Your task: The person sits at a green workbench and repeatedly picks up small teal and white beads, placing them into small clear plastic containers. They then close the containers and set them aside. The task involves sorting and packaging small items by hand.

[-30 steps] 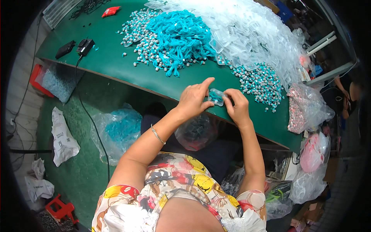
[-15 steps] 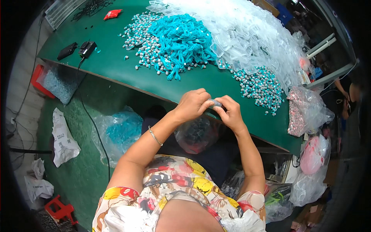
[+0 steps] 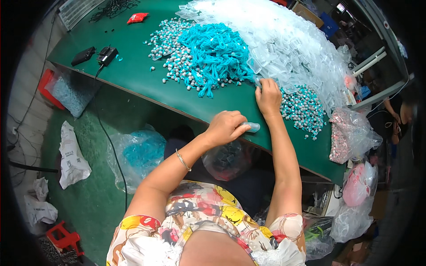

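— Green tabletop [image 3: 142,73], translucent heap [image 3: 288,48] behind. Grip state?
— Left hand [image 3: 228,127] pinching a clear case [image 3: 254,127] by the near edge; right hand [image 3: 269,96] beside teal cords [image 3: 217,48], grip indeterminate.
— Risk?
— Slack fingers could drop the case floorward.
— Obscured?
— Case's left end; whatever right fingertips touch.

Green floor [image 3: 100,181], pale wall [image 3: 29,80] at left, low red stool [image 3: 65,236].
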`<state>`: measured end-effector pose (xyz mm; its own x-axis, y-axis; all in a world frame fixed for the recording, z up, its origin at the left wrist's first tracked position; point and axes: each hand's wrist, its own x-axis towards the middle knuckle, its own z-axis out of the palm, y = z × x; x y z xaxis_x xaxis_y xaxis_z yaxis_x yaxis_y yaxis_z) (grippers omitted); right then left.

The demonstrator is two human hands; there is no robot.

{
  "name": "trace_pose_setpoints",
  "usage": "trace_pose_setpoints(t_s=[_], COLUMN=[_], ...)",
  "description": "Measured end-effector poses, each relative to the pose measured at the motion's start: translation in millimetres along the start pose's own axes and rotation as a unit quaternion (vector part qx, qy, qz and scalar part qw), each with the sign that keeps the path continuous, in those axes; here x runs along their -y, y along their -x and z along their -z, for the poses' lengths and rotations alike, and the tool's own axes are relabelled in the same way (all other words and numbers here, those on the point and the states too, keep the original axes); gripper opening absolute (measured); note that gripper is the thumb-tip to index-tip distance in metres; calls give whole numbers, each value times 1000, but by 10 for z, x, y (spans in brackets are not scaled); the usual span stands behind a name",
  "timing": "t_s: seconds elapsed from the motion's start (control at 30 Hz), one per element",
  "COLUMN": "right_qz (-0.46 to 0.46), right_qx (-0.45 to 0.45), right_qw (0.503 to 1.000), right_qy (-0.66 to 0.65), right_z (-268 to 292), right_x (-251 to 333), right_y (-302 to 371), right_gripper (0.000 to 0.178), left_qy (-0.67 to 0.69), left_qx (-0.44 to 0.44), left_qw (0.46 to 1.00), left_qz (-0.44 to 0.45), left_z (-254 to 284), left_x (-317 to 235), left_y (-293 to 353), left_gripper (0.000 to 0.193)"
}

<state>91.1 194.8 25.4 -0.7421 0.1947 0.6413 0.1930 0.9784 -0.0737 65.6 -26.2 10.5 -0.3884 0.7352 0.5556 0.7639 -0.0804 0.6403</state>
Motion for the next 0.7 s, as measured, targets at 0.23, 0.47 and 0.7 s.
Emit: trace_pose_setpoints(t_s=[0.23,0.47,0.7], right_qz=[-28,-307,-405], right_qx=[-75,-89,-28], right_qw=[986,831,775], right_qy=[-147,-456,-485], right_z=[418,371,450], right_x=[124,-37,-64], right_y=[362,618,499], right_gripper=[25,21,27], left_qy=[10,-50,-89], left_qx=[-36,157,265], left_qw=[994,983,960], left_qz=[-103,-83,-6], left_z=[-13,-585,-775], left_x=[-174,-118,1], left_y=[227,758,909], left_gripper=[24,24,24])
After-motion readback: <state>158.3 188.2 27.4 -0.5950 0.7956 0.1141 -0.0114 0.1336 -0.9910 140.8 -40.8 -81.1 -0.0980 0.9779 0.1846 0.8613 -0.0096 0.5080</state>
